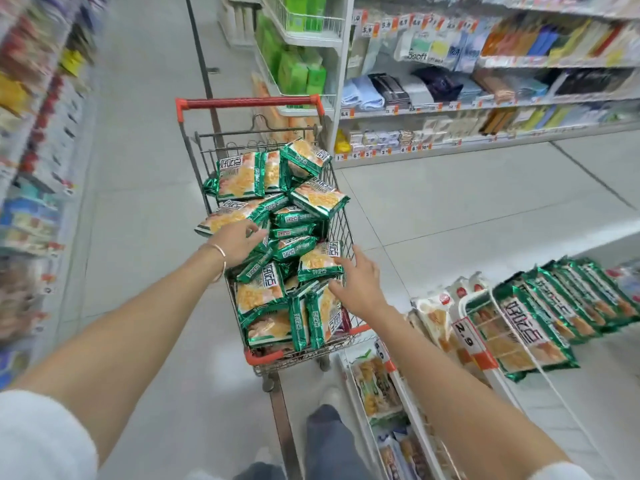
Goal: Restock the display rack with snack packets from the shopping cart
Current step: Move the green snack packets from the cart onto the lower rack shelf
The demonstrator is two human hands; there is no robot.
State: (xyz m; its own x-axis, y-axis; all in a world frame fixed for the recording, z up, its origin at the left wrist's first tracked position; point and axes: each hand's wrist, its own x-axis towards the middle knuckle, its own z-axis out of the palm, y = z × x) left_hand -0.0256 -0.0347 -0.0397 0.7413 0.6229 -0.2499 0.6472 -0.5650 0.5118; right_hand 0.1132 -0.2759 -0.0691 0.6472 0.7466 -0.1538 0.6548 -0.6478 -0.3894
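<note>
A metal shopping cart [341,230] with a red handle stands in the aisle ahead, heaped with several green and yellow snack packets [263,292]. My left hand [239,239] reaches into the pile near the cart's left side, fingers spread loosely over a packet. Over the right side of the pile, my right hand [358,280] has its fingers extended and touches a packet [318,261]. At lower right a white wire display rack [479,308] holds a row of the same green packets [561,299] standing on edge.
Stocked shelves line both sides of the aisle; the right unit [485,109] carries towels and tissues. A lower tier of the rack [377,386] holds other snacks. A 2.9 price tag [465,336] hangs on the rack. My legs and shoe [329,396] stand behind the cart.
</note>
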